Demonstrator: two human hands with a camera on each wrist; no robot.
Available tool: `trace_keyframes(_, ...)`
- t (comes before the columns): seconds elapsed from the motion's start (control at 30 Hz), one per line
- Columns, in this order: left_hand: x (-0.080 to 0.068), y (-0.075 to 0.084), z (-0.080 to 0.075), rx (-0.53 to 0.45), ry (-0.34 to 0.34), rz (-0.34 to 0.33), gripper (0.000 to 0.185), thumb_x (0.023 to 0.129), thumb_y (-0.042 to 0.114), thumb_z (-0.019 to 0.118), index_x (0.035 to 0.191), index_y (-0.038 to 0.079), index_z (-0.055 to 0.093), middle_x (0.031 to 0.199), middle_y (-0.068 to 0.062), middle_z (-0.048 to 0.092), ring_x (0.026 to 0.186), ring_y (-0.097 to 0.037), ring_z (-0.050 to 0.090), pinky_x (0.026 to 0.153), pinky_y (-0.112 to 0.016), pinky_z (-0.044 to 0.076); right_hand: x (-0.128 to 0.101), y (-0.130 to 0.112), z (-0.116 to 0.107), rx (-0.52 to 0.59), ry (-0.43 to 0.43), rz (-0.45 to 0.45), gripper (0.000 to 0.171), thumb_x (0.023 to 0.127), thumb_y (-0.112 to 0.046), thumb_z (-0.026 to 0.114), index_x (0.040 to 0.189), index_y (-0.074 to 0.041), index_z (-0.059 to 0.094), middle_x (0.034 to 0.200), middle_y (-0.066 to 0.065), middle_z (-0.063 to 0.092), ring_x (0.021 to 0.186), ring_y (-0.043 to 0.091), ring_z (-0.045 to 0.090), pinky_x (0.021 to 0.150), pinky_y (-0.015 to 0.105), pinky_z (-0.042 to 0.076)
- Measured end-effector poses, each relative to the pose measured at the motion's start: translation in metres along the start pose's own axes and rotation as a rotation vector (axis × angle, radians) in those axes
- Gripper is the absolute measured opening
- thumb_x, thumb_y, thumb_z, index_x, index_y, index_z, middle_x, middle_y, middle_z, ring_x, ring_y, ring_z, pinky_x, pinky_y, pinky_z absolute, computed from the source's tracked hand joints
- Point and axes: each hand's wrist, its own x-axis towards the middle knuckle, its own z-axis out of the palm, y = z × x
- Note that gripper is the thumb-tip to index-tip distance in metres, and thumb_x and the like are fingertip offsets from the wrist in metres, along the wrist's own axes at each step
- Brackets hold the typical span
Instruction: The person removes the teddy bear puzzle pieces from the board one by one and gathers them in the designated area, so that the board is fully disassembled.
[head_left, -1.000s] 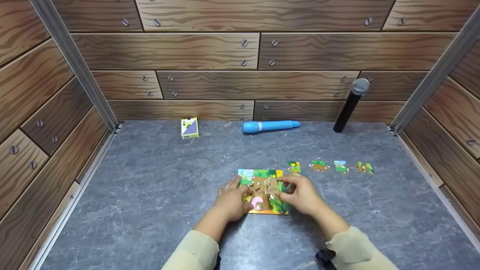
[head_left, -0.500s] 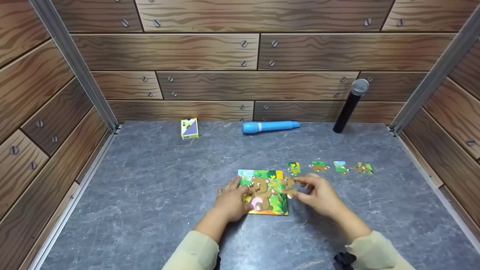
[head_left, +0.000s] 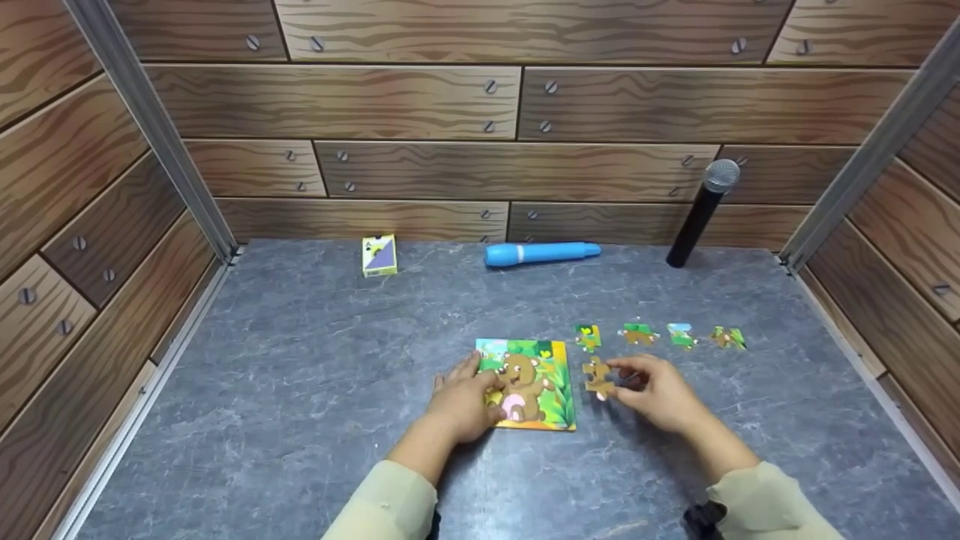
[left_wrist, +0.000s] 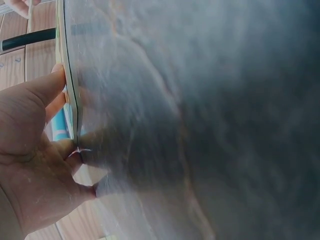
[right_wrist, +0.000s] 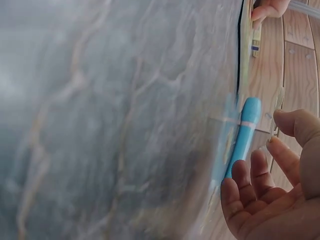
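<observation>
Pale cream long sleeves, bare left hand (head_left: 459, 401) and right hand (head_left: 660, 391).

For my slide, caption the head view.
Left hand steadies the bear puzzle; right hand pinches a loose piece.

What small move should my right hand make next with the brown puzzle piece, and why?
Probably set the brown jigsaw piece flat on the grey tabletop and release. The right hand pinches it just right of the colourful bear puzzle board, below four loose pieces laid in a row.
</observation>
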Motion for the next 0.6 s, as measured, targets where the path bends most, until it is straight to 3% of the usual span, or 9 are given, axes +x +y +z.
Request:
trace_keyframes(0.2,0.000,0.001,-0.001,-0.008,-0.016,-0.011,0.037,0.095,0.033,0.080,0.128,0.020,0.070,0.171,-0.022,0.029,0.158,-0.041,0.026,0.123,-0.072,0.016,0.003,0.011,-0.001,0.064,-0.037,0.022,0.041,0.089,-0.003,0.081,0.127,0.008,0.071,0.096,0.009,0.070,0.084,0.018,0.061,0.069,0.024,0.053)
trace_keyframes(0.6,0.000,0.002,-0.001,-0.008,-0.017,-0.015,0.038,0.095,0.033,0.079,0.129,0.019,0.070,0.171,-0.021,0.029,0.158,-0.041,0.025,0.123,-0.073,0.015,0.009,0.019,0.002,0.087,-0.059,0.071,0.041,0.087,0.000,0.079,0.126,0.009,0.071,0.094,0.012,0.065,0.076,0.019,0.057,0.059,0.023,0.050)
